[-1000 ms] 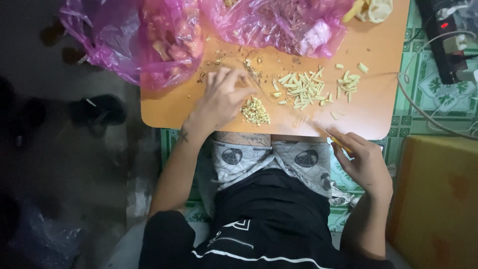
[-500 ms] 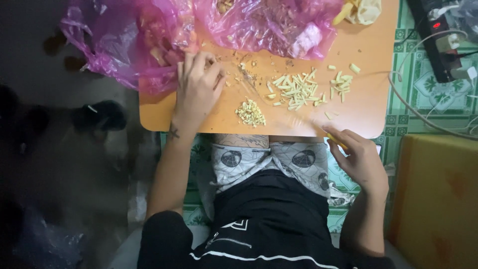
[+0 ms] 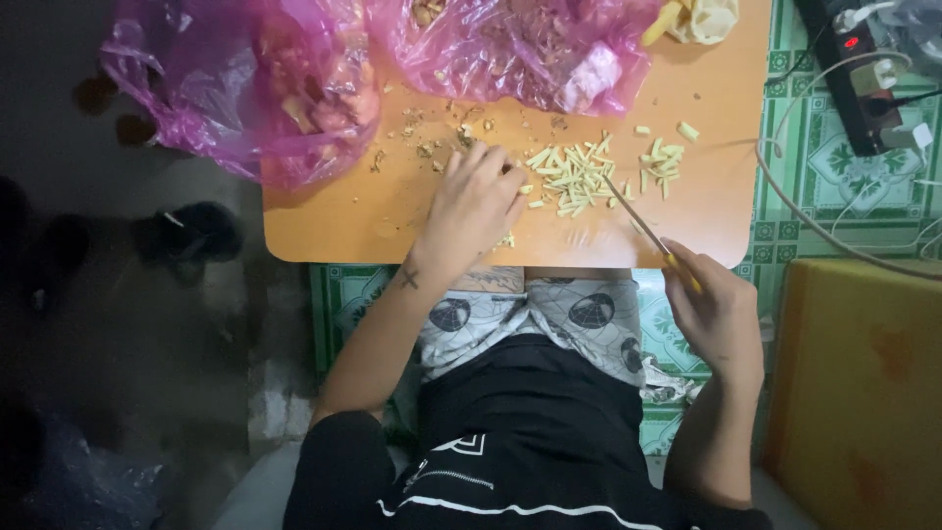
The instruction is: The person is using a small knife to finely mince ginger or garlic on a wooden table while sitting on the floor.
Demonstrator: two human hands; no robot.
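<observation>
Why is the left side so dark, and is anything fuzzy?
In the head view, light falls on the orange table and the cut pale strips, while the floor at left sits in deep shadow; the right hand and its knife look slightly blurred.

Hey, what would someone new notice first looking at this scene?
Probably the two crumpled pink plastic bags at the far edge of the orange table, then the heap of pale cut sticks near its middle. The left hand rests flat beside that heap, while the right hand holds a thin knife pointing toward it.
</observation>
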